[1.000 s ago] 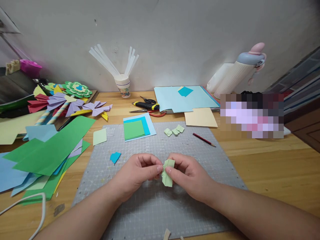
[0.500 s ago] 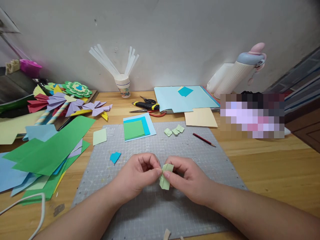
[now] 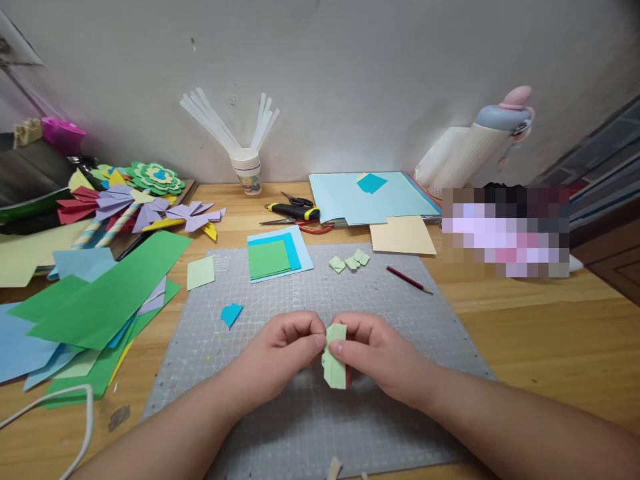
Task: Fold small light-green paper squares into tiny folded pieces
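Between my two hands is a small piece of pale green folded paper (image 3: 336,373), held upright above the grey cutting mat (image 3: 280,427). My right hand (image 3: 383,350) pinches it, the thumb lying across its front and the fingers behind. At its left edge, my left hand (image 3: 290,347) is closed in a pinch with thumb and forefinger. Farther back on the mat lie small folded pale green pieces (image 3: 353,261). A stack of green and blue paper squares (image 3: 270,259) rests left of them, and a folded blue piece (image 3: 232,314) lies left of my left hand.
A pencil (image 3: 409,280) lies on the mat's right side. Behind are pliers and scissors (image 3: 295,213), light blue sheets (image 3: 345,200), a paper cup with white strips (image 3: 247,173) and a tilted bottle (image 3: 470,153). Loose green sheets (image 3: 105,300) and paper flowers (image 3: 155,179) crowd the left.
The pale green paper has turned a little and now stands straighter, showing more of its lower part. Both hands stay close together and have shifted slightly.
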{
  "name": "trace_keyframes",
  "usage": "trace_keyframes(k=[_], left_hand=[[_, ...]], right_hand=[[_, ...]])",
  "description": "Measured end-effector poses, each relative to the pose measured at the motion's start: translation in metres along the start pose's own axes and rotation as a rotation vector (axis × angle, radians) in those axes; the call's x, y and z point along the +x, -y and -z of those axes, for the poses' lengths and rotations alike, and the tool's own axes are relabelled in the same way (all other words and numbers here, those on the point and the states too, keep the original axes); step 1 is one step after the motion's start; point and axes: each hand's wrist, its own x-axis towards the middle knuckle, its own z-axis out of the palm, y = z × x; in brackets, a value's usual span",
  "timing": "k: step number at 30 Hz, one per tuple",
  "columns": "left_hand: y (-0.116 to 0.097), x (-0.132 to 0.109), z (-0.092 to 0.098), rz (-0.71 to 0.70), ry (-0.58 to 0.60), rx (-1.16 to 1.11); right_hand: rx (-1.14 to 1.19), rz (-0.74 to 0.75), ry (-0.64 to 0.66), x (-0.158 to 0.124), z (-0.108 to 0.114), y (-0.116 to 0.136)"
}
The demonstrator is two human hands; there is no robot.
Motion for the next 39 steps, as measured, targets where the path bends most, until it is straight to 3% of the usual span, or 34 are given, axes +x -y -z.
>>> trace_keyframes(k=[16,32,39], left_hand=[[0.0024,0.0004,0.0021,-0.011,0.033,-0.090],[0.0029,-0.0012,0.0022,-0.071,-0.116,0.153],[0.0037,-0.0017,0.0041,-0.114,-0.120,0.002]], right_hand=[[-0.022,0.000,-0.015,0.0013,0.0008,-0.0023],[-0.075,0.033,0.007,0.0019,0.0031,-0.0083],[0.113,-0.035,0.004,0.0040,0.0046,-0.0052]])
